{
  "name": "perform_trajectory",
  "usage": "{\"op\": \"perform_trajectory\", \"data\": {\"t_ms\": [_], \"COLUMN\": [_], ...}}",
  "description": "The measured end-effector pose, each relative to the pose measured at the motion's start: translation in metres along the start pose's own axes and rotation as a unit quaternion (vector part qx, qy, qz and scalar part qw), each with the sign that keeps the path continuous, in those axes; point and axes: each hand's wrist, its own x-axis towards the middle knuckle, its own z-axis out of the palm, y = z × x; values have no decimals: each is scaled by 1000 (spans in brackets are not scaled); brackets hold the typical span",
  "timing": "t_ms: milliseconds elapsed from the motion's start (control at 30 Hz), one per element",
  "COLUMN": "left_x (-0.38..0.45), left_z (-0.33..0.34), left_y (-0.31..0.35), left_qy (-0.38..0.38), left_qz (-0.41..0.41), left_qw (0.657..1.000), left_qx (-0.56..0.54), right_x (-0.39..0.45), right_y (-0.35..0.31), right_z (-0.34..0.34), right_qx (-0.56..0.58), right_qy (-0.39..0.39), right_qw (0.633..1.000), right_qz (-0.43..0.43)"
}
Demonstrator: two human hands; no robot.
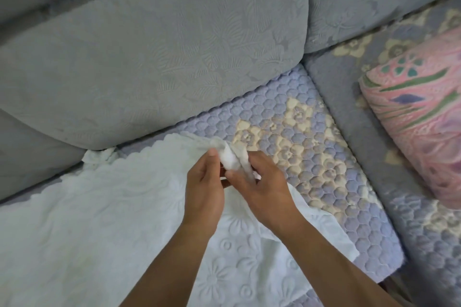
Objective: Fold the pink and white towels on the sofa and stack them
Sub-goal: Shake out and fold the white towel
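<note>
A white towel (99, 212) with an embossed flower pattern lies spread over the sofa seat (311, 162), from the lower left to the middle. Both my hands meet at its far right corner, which is bunched and lifted off the seat. My left hand (203, 189) pinches the bunched cloth with thumb and fingers. My right hand (262, 187) grips the same corner from the right side. No plain pink towel is in view.
Grey back cushions (154, 52) rise behind the seat. A pink patterned cloth or cushion (421, 117) lies on the adjoining seat at the right. The quilted purple seat cover shows bare to the right of the towel.
</note>
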Motion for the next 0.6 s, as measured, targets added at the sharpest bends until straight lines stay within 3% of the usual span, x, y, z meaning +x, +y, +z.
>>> {"op": "perform_trajectory", "data": {"t_ms": [200,300,433,600], "left_x": [-4,-10,-14,-8], "left_z": [-10,-10,-9,-16], "left_y": [-5,-4,-3,-4], "left_qy": [-1,12,26,30], "left_qz": [31,38,41,6], "left_qw": [998,998,996,997], "left_qx": [57,41,69,70], "right_x": [-2,-9,-15,-15], "right_y": [2,4,17,13], "right_z": [13,23,32,30], "right_qx": [-13,-32,-81,-52], "right_qy": [75,107,91,154], "right_qw": [997,993,988,985], "right_qz": [5,-35,-91,-64]}}
